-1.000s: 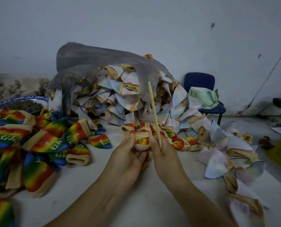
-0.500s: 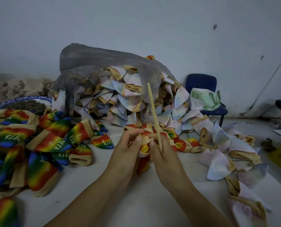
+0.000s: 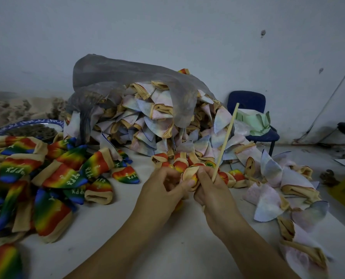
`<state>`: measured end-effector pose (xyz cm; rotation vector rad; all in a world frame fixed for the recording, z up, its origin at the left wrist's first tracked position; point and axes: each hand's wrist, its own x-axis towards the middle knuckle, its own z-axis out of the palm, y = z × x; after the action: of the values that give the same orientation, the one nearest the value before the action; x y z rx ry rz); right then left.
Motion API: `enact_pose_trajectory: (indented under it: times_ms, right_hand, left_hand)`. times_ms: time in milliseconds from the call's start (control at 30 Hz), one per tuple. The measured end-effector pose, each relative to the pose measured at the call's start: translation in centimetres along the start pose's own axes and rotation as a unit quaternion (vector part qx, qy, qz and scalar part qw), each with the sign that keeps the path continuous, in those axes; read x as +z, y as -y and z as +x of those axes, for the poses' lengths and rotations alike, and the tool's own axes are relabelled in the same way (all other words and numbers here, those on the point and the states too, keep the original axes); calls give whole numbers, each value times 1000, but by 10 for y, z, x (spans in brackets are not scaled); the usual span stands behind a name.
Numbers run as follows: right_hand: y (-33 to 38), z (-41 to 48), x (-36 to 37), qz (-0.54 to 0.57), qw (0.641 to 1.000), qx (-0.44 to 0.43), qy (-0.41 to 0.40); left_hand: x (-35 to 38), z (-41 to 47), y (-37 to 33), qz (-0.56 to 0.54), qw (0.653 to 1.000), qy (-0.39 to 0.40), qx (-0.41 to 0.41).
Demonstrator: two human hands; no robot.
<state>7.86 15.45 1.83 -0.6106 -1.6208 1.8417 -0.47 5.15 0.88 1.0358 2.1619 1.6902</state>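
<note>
**Stick swings right as the sock is turned**

Tilted leftward half a second ago, the stick (image 3: 225, 141) now leans up and to the right. The sock (image 3: 190, 175) sits bunched between both hands, just above the table (image 3: 167, 248), with its tan cuff rolled over a red-and-yellow patch. The left hand (image 3: 163, 190) pinches the cuff. The right hand (image 3: 211, 190) grips both the cloth and the stick's lower end.

By the look of it, the sock is midway through being turned right side out. Next, the cuff needs peeling back while the stick pushes the toe through. Rainbow socks (image 3: 53, 174) lie to the left, and pale socks (image 3: 147, 121) spill from a grey bag (image 3: 111, 77) behind.
</note>
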Motion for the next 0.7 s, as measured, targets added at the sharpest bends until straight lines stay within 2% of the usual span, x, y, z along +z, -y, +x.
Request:
enact_pose_trajectory:
  times_ms: [133, 267, 333, 467, 567, 700]
  right_hand:
    - [1, 0, -1, 51, 999, 3, 7]
    - [-1, -5, 3, 49, 997, -22, 48]
    - [-4, -5, 4, 1, 998, -42, 45]
    - [-6, -4, 3, -113, 989, -89, 26]
    - [-7, -4, 2, -134, 985, -105, 32]
    - [-8, -3, 2, -114, 988, -98, 33]
  left_hand:
    - [0, -1, 0, 0, 999, 31, -36]
    - [0, 0, 1, -103, 991, -3, -91]
    - [2, 0, 0, -203, 968, -34, -144]
    - [2, -1, -1, -412, 881, -75, -222]
    - [3, 1, 0, -466, 846, -85, -243]
    - [2, 6, 0, -496, 833, -45, -242]
